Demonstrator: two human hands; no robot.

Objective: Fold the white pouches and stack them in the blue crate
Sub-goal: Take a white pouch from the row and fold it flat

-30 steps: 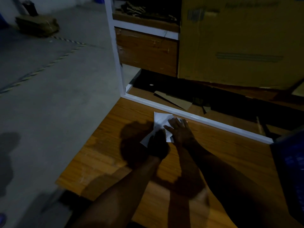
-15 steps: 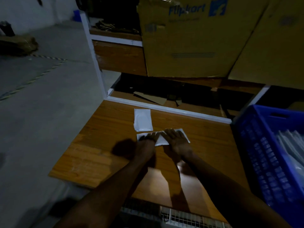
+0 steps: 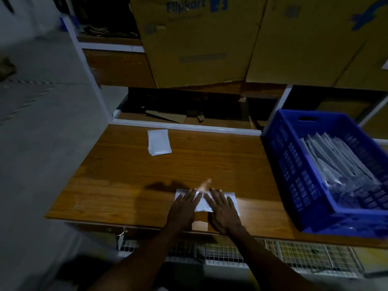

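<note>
A white pouch lies flat near the front edge of the wooden table. My left hand and my right hand both press on it with straight, spread fingers, covering most of it. A second white pouch lies alone at the back of the table, well away from both hands. The blue crate stands at the right end of the table and holds several white pouches leaning in a row.
Large cardboard boxes sit on a white-framed shelf behind the table. A wire mesh rack shows below the table's front edge. Grey concrete floor lies to the left.
The pouch under my hands has slid toward the front edge of the table, and both hands now lie flat on it. The view has swung right, showing the crate.
</note>
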